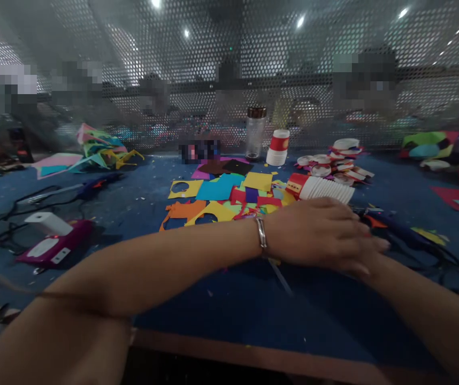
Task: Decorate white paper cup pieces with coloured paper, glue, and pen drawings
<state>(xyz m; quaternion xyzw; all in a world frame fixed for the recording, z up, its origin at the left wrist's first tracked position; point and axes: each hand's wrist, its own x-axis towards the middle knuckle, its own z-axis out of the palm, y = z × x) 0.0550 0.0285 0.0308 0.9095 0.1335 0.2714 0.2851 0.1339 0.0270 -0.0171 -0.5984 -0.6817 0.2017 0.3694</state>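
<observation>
My left hand (320,232), with a metal bracelet at its wrist, reaches across to the right. Its fingers are stretched out and lie over my right hand (368,254), slightly blurred. Most of the right hand, its fingers included, is hidden under the left. Just behind the hands a nested stack of white paper cups (328,190) with a red-patterned outer cup lies on its side. Cut pieces of coloured paper, among them a blue sheet (217,188) and a yellow sheet with a round hole (209,211), lie left of the cups.
A clear bottle (255,133) and an upright cup stack (278,147) stand by the perforated screen (229,69). Cut cup pieces (334,163) are heaped at right. Corded glue guns (398,227) (99,184) lie either side. A purple power strip (59,248) holds a white plug.
</observation>
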